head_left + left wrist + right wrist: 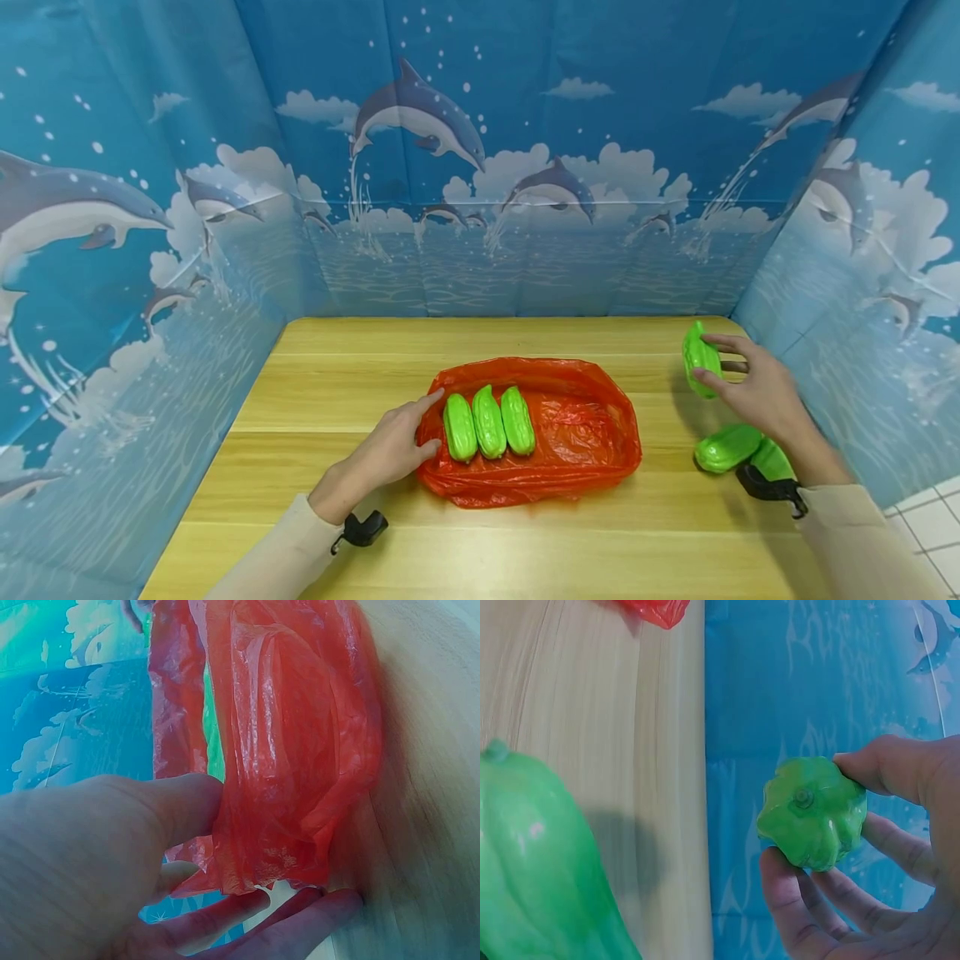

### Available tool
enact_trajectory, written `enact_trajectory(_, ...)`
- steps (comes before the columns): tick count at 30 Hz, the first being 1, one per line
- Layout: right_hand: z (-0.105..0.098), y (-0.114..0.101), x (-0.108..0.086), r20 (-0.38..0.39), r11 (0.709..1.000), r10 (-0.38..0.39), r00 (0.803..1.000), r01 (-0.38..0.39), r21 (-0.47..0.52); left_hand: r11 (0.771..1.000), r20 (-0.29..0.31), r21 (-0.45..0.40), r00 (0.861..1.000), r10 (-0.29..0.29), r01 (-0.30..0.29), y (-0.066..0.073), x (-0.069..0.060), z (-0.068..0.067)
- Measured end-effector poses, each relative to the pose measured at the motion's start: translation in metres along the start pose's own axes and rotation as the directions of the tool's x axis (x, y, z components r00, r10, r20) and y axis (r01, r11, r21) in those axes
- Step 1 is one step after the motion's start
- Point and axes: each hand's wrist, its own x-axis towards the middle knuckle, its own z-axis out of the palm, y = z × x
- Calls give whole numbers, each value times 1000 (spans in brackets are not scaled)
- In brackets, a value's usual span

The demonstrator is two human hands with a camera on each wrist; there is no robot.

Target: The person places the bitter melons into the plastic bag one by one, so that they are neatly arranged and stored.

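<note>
My right hand (757,385) holds a bright green ribbed gourd (702,360) above the table's right side, thumb on one side and fingers on the other. The right wrist view shows the stem-like end of this gourd (810,814). At the left end of a red plastic bag (570,490), my left hand (390,446) touches the rim with thumb and fingers spread. The left wrist view has the thumb against the crinkled bag (292,750). Three similar gourds (489,423) lie side by side in the bag's left half.
Below my right forearm, more green gourds (726,448) lie on the wooden table (360,358), partly hidden by the arm. Each wrist carries a black mount (365,529). Blue dolphin-print curtains (525,258) stand behind the table and at both sides.
</note>
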Motion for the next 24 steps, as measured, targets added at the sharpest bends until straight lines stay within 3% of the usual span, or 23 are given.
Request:
enact_trajectory(10, 3, -9, -6, 36, 1000, -6, 999, 5, 23, 1000, 8, 0, 1000, -13, 13, 2, -2, 0)
enact_trajectory(24, 9, -32, -13, 18, 997, -66, 998, 65, 41, 1000, 4, 1, 1000, -10, 10, 4, -2, 0)
